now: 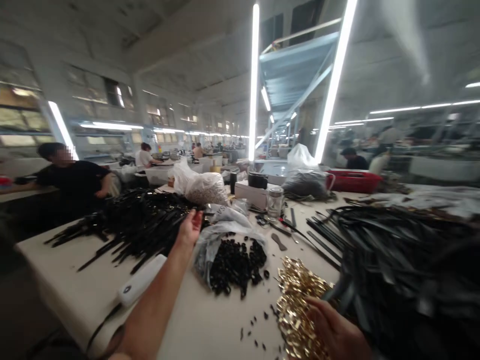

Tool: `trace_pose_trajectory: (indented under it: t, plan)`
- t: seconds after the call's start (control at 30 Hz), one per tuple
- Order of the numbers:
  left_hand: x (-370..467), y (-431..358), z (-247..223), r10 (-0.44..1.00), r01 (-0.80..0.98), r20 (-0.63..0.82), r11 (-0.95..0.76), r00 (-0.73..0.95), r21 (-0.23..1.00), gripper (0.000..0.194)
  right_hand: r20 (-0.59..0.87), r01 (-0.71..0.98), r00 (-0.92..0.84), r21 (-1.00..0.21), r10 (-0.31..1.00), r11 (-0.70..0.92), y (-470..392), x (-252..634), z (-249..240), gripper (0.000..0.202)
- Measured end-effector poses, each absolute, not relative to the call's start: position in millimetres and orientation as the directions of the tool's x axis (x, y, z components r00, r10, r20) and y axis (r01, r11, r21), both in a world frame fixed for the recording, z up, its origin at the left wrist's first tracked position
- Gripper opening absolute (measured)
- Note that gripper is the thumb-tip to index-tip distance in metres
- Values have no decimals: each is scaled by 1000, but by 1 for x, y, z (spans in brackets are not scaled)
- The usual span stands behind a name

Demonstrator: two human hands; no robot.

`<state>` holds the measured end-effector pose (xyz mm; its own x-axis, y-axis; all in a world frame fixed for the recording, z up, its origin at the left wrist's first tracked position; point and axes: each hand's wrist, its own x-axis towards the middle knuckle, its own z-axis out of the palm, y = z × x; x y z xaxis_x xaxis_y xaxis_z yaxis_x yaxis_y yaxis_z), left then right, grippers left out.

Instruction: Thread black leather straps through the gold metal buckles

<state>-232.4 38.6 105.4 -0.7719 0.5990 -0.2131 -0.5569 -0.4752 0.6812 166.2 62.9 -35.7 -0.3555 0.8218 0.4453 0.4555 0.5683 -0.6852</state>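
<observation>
My left hand (191,226) reaches forward to the right edge of a pile of black straps (146,215). Its fingers are curled together, and whatever they hold is too small to make out. Just right of it, a clear plastic bag (204,245) lies open with many small black rings (236,265) spilling out. My right hand (335,325) is low over a heap of gold metal buckles (298,300). Its fingers are pressed together at the heap's right side, slightly blurred, and what lies between them is hidden.
Black straps (393,255) are piled high at right. A white corded device (140,280) lies by my left forearm. Farther back are a glass jar (275,202), filled bags (206,189) and a red basket (354,181). A person (71,175) sits at left.
</observation>
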Motion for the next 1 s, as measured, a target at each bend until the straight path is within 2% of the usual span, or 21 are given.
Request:
trace_pose_trajectory:
  t: [0.1, 0.2, 0.33, 0.43, 0.53, 0.6, 0.7, 0.8, 1.0]
  plan:
    - [-231, 40, 90, 617, -607, -262, -455, -742, 652, 16, 451, 497, -375, -640, 810, 586, 54, 165, -20, 31]
    - [-193, 36, 62, 707, -672, -278, -365, -650, 644, 12, 484, 574, -345, -569, 804, 589, 56, 165, -13, 29]
    - [-115, 23, 33, 857, -672, -225, -174, -463, 720, 19, 523, 733, -305, -404, 796, 546, 64, 175, -10, 40]
    - [-64, 15, 17, 912, -624, -210, -60, -351, 779, 34, 498, 841, -289, -276, 817, 466, 68, 181, -10, 47]
    - [-31, 9, -1, 945, -487, -96, -72, -311, 870, 41, 481, 901, -257, -196, 838, 388, 68, 182, -11, 49]
    - [-19, 6, -11, 959, -384, -16, -98, -283, 918, 42, 446, 906, -288, -160, 848, 392, 67, 181, -13, 50]
    - [-11, 4, -20, 970, -302, 36, -110, -239, 947, 41, 367, 882, -384, -125, 847, 454, 65, 177, -15, 48]
    - [-8, 6, -21, 974, -263, 33, -93, -224, 960, 39, 332, 879, -403, -118, 853, 462, 65, 176, -15, 39]
    - [-3, 8, -19, 982, -220, 32, -73, -184, 973, 35, 390, 851, -392, -192, 834, 489, 61, 178, 2, 29]
